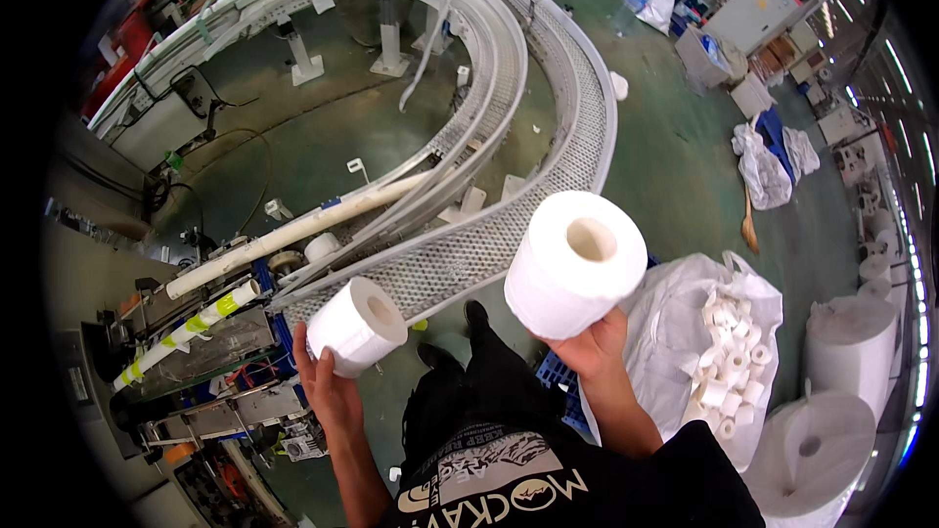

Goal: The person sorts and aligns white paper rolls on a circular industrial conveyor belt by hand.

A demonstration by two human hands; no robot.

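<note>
My left hand (330,389) is closed on a white toilet paper roll (337,330), its fingers along the lower left side of the roll. That roll is tilted, with its hollow core facing up and right, over the near end of the mesh-topped conveyor (460,269). In my right hand (592,344), gripped from below, is a second toilet paper roll (553,279), which looks larger and closer to me. Its open core faces upward. The palm and some fingers of my right hand are hidden beneath this roll.
The conveyor curves away to the far side. At my right stands a white sack (650,332) of small rolls (729,362), beside large paper reels (812,445). Machine parts and a taped pole (186,332) lie at left. A broom (749,225) rests on the green floor.
</note>
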